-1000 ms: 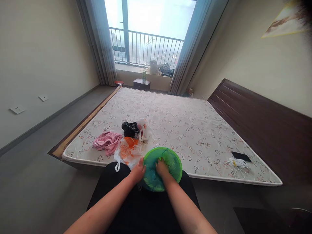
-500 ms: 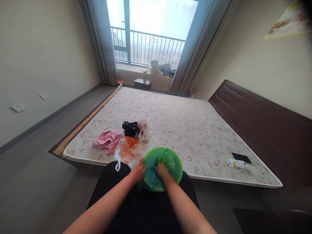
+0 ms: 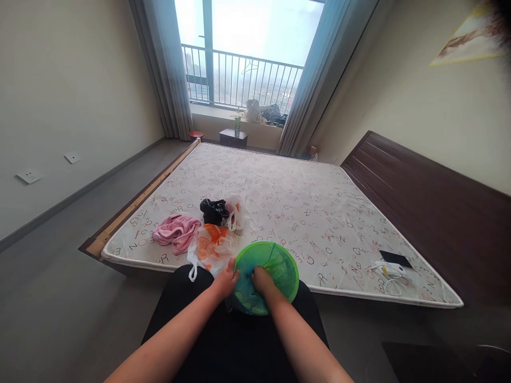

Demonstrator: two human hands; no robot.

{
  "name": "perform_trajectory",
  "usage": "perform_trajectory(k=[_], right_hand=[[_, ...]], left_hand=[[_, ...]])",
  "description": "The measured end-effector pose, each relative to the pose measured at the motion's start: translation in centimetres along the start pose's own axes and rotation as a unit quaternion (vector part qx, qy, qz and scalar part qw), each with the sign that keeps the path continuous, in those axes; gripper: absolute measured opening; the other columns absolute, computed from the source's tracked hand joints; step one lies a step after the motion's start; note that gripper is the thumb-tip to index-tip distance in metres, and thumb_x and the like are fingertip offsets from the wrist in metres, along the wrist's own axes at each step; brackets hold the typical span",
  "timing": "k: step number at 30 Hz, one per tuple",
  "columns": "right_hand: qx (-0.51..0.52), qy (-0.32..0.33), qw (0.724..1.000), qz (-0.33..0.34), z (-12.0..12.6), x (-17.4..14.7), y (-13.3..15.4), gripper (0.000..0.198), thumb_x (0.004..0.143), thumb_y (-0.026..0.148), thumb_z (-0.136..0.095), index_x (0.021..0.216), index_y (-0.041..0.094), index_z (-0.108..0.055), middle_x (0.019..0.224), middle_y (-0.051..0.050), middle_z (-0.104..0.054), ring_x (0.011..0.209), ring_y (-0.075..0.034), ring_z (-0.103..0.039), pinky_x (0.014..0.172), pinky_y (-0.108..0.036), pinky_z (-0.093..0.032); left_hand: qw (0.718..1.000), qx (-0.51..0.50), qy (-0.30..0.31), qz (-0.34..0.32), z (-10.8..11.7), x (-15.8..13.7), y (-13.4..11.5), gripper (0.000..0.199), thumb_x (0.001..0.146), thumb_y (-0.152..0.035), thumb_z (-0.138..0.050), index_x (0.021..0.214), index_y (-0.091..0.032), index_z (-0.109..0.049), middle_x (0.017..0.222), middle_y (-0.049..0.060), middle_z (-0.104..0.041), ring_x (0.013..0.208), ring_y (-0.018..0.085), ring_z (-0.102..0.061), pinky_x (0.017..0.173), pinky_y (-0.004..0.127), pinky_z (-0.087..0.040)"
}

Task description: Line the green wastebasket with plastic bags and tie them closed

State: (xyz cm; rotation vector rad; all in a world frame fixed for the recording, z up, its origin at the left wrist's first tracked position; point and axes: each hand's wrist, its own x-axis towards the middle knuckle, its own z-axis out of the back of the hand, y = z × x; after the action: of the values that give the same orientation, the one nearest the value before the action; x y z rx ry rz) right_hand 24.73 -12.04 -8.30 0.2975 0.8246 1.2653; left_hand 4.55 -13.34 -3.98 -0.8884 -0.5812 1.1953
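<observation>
A round green bin [image 3: 296, 268] rests between my knees at the bed's edge, its inside covered by a thin blue-green plastic bag [image 3: 243, 298]. My left hand [image 3: 227, 277] grips the bin's left rim, thumb on the near side. Inside the opening, my right hand [image 3: 262, 279] is curled and pressed against the plastic bag; what its fingers hold, if anything, is hidden. Just beyond my left hand lies a white and orange plastic bag [image 3: 211, 244]. Behind it are a black plastic bag [image 3: 214, 211] and a smaller white bag [image 3: 236, 217]. A pink cloth [image 3: 178, 233] lies crumpled to the left.
The bare mattress [image 3: 287, 197] with printed letters spans the space before me. A dark headboard [image 3: 423, 202] stands on the right. Near the right front corner lie a black flat object [image 3: 395, 258] and a white device [image 3: 393, 269] with a cable. A small nightstand [image 3: 233, 137] stands by the window.
My right hand has shifted slightly left and deeper into the bin. The green bit that stuck up above its fingers no longer shows. My left hand stays on the rim.
</observation>
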Motion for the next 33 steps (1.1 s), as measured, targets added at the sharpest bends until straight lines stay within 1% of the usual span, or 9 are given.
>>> perform_trajectory(k=[5, 9, 11, 14, 20, 23, 27, 29, 33], right_hand=[[-0.067, -0.03, 0.997, 0.002, 0.5, 0.6, 0.1, 0.028, 0.096, 0.021, -0.047, 0.108, 0.017, -0.072, 0.118, -0.016, -0.07, 0.11, -0.028, -0.065, 0.096, -0.036, -0.044], [-0.097, -0.065, 0.993, 0.006, 1.0, 0.6, 0.5, 0.035, 0.102, 0.028, -0.038, 0.104, 0.017, -0.071, 0.114, -0.016, -0.069, 0.103, -0.028, -0.065, 0.094, -0.038, -0.045], [-0.11, -0.084, 0.99, 0.013, 1.2, 0.4, 0.7, 0.036, 0.102, 0.031, -0.039, 0.106, 0.016, -0.071, 0.116, -0.018, -0.067, 0.11, -0.03, -0.062, 0.098, -0.04, -0.043], [-0.125, -0.106, 0.986, 0.022, 1.2, 0.3, 0.9, 0.034, 0.1, 0.032, -0.047, 0.119, 0.014, -0.068, 0.128, -0.02, -0.061, 0.122, -0.033, -0.055, 0.103, -0.04, -0.041], [-0.135, -0.132, 0.981, 0.046, 0.5, 0.6, 0.5, 0.039, 0.097, 0.028, -0.051, 0.131, 0.012, -0.062, 0.145, -0.022, -0.051, 0.127, -0.035, -0.054, 0.105, -0.043, -0.043], [-0.128, -0.134, 0.981, 0.056, 0.3, 0.9, 0.1, 0.039, 0.099, 0.027, -0.047, 0.132, 0.011, -0.062, 0.146, -0.021, -0.052, 0.131, -0.032, -0.053, 0.107, -0.04, -0.043], [-0.097, -0.13, 0.984, 0.072, 0.0, 1.1, -0.2, 0.039, 0.1, 0.025, -0.04, 0.13, 0.013, -0.062, 0.134, -0.017, -0.062, 0.126, -0.025, -0.058, 0.109, -0.033, -0.043], [-0.088, -0.133, 0.985, 0.069, -0.1, 1.2, -0.3, 0.039, 0.1, 0.025, -0.041, 0.129, 0.012, -0.062, 0.133, -0.017, -0.063, 0.127, -0.025, -0.057, 0.111, -0.032, -0.041], [-0.098, -0.176, 0.979, 0.026, 0.2, 1.3, -0.3, 0.045, 0.1, 0.03, -0.04, 0.134, 0.005, -0.055, 0.146, -0.026, -0.05, 0.141, -0.034, -0.043, 0.117, -0.045, -0.033]], left_hand=[[1.0, -0.009, 0.002, -0.005, 0.0, 0.0, 0.0, 0.055, 0.096, -0.021, -0.046, 0.149, -0.017, -0.034, 0.145, 0.018, -0.056, 0.134, 0.029, -0.056, 0.116, 0.05, -0.042], [1.0, -0.013, 0.001, -0.01, -0.1, 0.1, 0.0, 0.055, 0.095, -0.021, -0.046, 0.149, -0.015, -0.034, 0.146, 0.02, -0.054, 0.135, 0.03, -0.055, 0.116, 0.051, -0.041], [1.0, -0.016, 0.0, -0.011, -0.1, 0.1, 0.0, 0.055, 0.095, -0.021, -0.046, 0.149, -0.016, -0.034, 0.147, 0.019, -0.054, 0.136, 0.029, -0.054, 0.117, 0.05, -0.04], [1.0, -0.021, 0.002, -0.012, 0.0, 0.1, 0.0, 0.055, 0.095, -0.022, -0.046, 0.148, -0.017, -0.035, 0.146, 0.017, -0.055, 0.136, 0.028, -0.054, 0.117, 0.048, -0.04], [0.999, -0.03, -0.003, -0.014, -0.1, 0.1, 0.4, 0.056, 0.094, -0.023, -0.048, 0.148, -0.017, -0.036, 0.145, 0.018, -0.056, 0.133, 0.03, -0.056, 0.115, 0.05, -0.042], [0.999, -0.03, -0.007, -0.016, -0.2, 0.2, 0.6, 0.056, 0.094, -0.023, -0.048, 0.148, -0.017, -0.037, 0.144, 0.018, -0.056, 0.131, 0.03, -0.057, 0.114, 0.05, -0.042], [0.999, -0.026, -0.004, -0.023, -0.2, 0.2, 0.6, 0.056, 0.094, -0.023, -0.047, 0.148, -0.014, -0.037, 0.145, 0.019, -0.055, 0.134, 0.029, -0.055, 0.116, 0.048, -0.041], [1.0, -0.024, 0.001, -0.018, -0.2, 0.2, 0.5, 0.056, 0.095, -0.024, -0.046, 0.148, -0.013, -0.036, 0.147, 0.02, -0.054, 0.134, 0.029, -0.055, 0.116, 0.048, -0.041], [1.0, -0.026, 0.005, -0.012, -0.2, 0.2, 0.5, 0.056, 0.096, -0.024, -0.045, 0.15, -0.014, -0.034, 0.148, 0.02, -0.053, 0.137, 0.029, -0.053, 0.118, 0.049, -0.039]])
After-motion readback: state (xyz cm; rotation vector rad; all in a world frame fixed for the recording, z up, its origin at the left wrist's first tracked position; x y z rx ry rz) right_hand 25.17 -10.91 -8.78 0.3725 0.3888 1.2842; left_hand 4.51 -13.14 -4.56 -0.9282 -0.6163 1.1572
